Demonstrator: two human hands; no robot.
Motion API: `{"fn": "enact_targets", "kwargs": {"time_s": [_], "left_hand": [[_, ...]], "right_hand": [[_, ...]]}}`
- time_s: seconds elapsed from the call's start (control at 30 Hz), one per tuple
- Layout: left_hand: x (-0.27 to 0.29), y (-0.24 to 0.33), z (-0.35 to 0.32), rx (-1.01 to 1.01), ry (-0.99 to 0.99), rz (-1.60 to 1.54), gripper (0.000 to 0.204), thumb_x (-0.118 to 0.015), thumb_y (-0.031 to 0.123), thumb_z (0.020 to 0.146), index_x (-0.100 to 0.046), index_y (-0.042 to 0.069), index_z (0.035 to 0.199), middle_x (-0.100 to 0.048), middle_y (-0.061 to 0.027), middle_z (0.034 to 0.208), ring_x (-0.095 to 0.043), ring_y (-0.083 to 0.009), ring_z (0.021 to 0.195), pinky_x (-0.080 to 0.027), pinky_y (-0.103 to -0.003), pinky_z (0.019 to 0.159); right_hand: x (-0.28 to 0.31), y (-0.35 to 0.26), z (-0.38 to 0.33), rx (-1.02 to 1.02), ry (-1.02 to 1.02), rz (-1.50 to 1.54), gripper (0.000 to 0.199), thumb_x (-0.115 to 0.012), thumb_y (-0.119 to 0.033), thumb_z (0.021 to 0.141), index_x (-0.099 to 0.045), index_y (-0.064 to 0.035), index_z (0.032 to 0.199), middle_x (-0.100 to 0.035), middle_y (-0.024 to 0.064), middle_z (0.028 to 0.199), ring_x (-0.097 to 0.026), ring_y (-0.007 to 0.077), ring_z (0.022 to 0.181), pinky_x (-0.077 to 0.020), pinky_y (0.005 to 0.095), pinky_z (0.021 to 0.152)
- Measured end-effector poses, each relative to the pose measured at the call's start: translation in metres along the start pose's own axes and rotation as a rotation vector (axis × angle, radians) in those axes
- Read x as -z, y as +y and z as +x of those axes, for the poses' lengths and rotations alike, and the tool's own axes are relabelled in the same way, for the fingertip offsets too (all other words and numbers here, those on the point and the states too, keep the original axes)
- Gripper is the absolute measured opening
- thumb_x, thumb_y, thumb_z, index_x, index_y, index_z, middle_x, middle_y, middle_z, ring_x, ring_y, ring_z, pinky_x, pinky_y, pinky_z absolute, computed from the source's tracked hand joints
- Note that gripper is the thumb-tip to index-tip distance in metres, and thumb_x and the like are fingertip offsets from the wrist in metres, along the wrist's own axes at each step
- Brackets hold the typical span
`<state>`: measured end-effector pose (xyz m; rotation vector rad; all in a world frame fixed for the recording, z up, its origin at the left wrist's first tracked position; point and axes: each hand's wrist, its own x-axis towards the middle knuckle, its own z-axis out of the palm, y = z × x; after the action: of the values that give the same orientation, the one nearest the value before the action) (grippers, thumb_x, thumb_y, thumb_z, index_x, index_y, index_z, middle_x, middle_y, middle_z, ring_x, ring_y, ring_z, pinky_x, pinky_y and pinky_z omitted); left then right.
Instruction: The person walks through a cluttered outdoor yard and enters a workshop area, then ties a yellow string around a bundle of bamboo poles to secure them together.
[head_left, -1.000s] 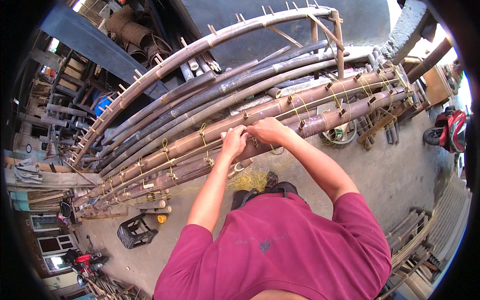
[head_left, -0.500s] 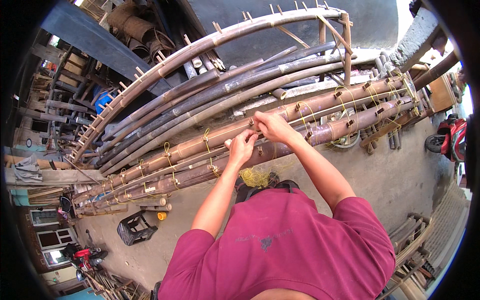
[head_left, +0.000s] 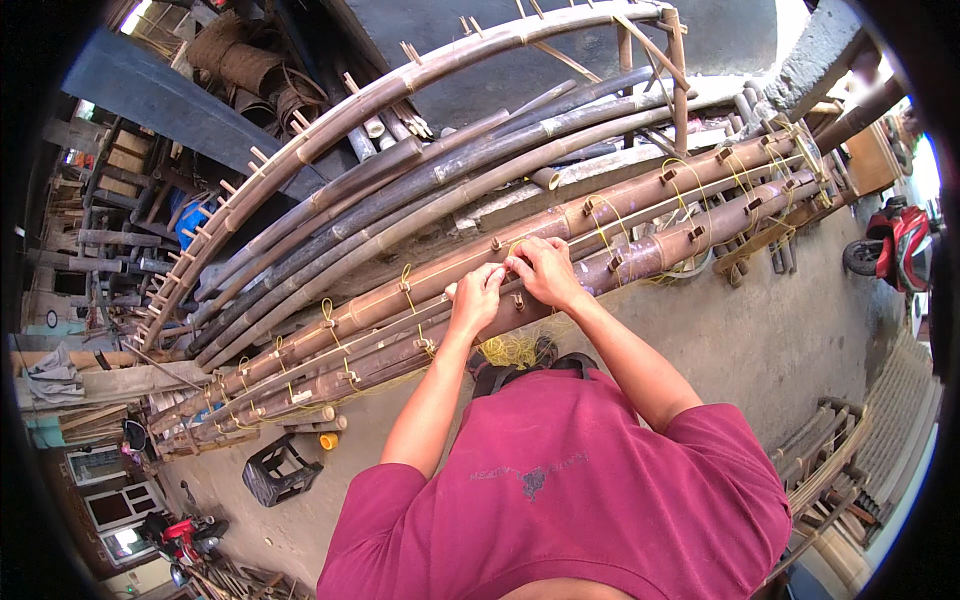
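Two long brown bamboo poles, the far pole (head_left: 450,272) and the near pole (head_left: 385,362), run side by side in front of me, with short pegs along them. Between them lies a thin bamboo strip (head_left: 395,330), tied by loops of yellow cord (head_left: 406,285). My left hand (head_left: 478,297) is closed in a pinch over the gap; what it grips is hidden. Its fingertips meet those of my right hand (head_left: 543,272), also pinched, with a small yellow cord loop (head_left: 516,246) rising beside its fingers. A tangle of yellow cord (head_left: 510,349) lies below, near my feet.
Behind the poles are stacked dark bamboo poles (head_left: 430,185) and a curved pegged bamboo frame (head_left: 330,118). A black stool (head_left: 280,470) and a yellow tape roll (head_left: 328,441) are on the floor at left. A red motorcycle (head_left: 900,248) stands at right.
My right hand has lowered slightly from the far pole toward the gap, its fingers turned against my left hand's fingertips. A yellow loop now shows above it. The view has shifted slightly.
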<state>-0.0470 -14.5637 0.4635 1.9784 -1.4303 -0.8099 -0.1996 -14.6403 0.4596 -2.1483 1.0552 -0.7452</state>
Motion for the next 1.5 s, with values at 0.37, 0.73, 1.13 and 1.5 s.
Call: {"fn": "enact_targets", "kwargs": {"time_s": [0.37,0.73,1.13,1.5], "left_hand": [[-0.011,-0.002,-0.002,0.027,0.140,0.151,0.022,-0.051,0.032,0.095,-0.069,0.019,0.099,-0.069,-0.0082,0.082,-0.064,-0.0265,0.084,-0.030,-0.043,0.082],[0.013,0.020,0.129,-0.061,0.184,-0.343,0.022,-0.049,0.019,0.099,-0.059,0.002,0.091,-0.060,-0.0044,0.070,-0.054,-0.0128,0.065,-0.046,-0.030,0.061],[0.130,-0.081,0.131,-0.130,-0.289,0.475,0.063,-0.054,0.060,0.089,-0.065,-0.002,0.083,-0.065,-0.0211,0.080,-0.062,-0.0271,0.074,-0.048,-0.044,0.071],[0.165,-0.100,0.023,-0.320,-0.127,0.216,0.032,-0.059,0.026,0.094,-0.059,-0.001,0.077,-0.057,-0.0190,0.067,-0.051,-0.0246,0.059,-0.041,-0.039,0.060]], "right_hand": [[0.028,-0.047,-0.069,0.200,-0.400,0.232,0.021,-0.054,-0.017,0.088,-0.051,-0.0045,0.072,-0.053,0.0102,0.072,-0.053,0.0288,0.076,-0.0419,0.0420,0.076],[-0.001,-0.031,-0.107,0.111,-0.395,0.177,0.019,-0.055,-0.019,0.081,-0.057,-0.0016,0.075,-0.059,0.0171,0.081,-0.055,0.0371,0.086,-0.0456,0.0478,0.078],[0.075,0.061,-0.222,-0.692,0.802,1.529,0.034,-0.048,-0.036,0.098,-0.063,-0.0087,0.085,-0.068,0.0097,0.085,-0.065,0.0286,0.077,-0.0507,0.0443,0.077],[-0.094,-0.127,-0.094,-0.081,-0.096,-0.085,0.046,-0.066,-0.048,0.083,-0.058,-0.0036,0.092,-0.061,0.0155,0.092,-0.062,0.0369,0.090,-0.0507,0.0471,0.073]]}}
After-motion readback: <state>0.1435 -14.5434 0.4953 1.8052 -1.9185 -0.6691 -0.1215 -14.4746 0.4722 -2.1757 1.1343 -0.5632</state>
